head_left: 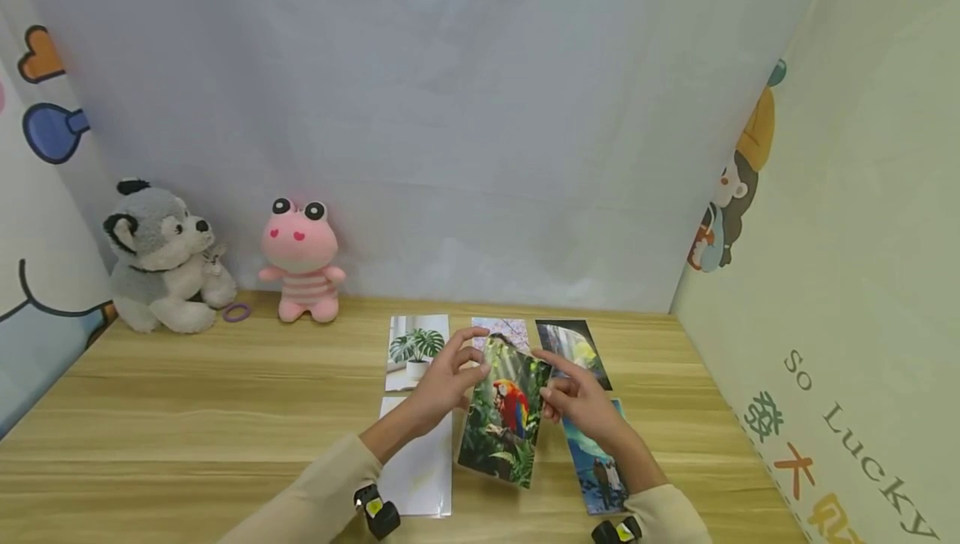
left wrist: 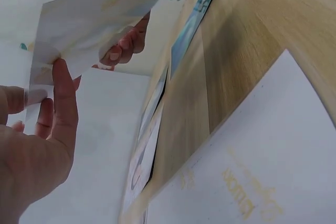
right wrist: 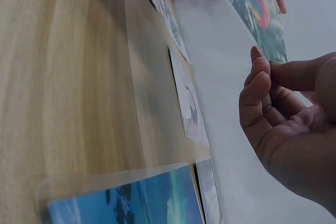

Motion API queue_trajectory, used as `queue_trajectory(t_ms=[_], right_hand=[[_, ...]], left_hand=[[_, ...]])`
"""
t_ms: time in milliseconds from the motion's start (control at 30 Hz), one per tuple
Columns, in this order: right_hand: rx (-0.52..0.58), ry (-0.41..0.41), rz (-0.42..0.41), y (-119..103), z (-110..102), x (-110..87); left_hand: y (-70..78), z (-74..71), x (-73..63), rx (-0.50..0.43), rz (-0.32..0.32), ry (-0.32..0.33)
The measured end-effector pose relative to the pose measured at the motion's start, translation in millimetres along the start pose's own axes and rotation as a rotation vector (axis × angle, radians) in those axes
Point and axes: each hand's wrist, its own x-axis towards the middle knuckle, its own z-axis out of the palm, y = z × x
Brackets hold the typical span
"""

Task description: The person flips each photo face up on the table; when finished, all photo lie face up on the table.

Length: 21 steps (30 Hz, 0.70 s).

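Note:
Both hands hold up one glossy photo card [head_left: 504,411] showing a red parrot among green leaves, tilted above the table. My left hand [head_left: 447,373] pinches its upper left edge, the thumb on the picture side and fingers behind, as the left wrist view shows with the card's pale back [left wrist: 100,19]. On the other side my right hand [head_left: 585,402] pinches the right edge between thumb and fingers. Beneath and behind it, a pink blossom card [head_left: 510,329] is partly covered in the head view. A blue card with penguin-like figures [head_left: 600,477] lies under my right forearm.
A potted-plant card [head_left: 416,352] and a white card lying face down [head_left: 420,477] are on the left. A dark card with yellow light [head_left: 576,348] lies back right. At the back left sit a grey plush dog [head_left: 165,261], a pink plush toy [head_left: 302,261] and a purple ring [head_left: 237,312].

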Motion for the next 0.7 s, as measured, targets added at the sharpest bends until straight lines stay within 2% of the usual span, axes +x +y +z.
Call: queue_trajectory(t_ms=[133, 400, 700], right_hand=[[-0.026, -0.014, -0.005, -2.9, 0.4, -0.4], [-0.061, -0.023, -0.012, -3.7, 1.5, 0.8], [-0.114, 0.041, -0.001, -0.3, 8.2, 3.5]], left_hand=[[-0.4, -3.3, -0.6, 0.007, 0.019, -0.031], [-2.0, -6.5, -1.4, 0.052, 0.032, -0.052], [-7.8, -8.0, -0.3, 0.059, 0.069, -0.028]])
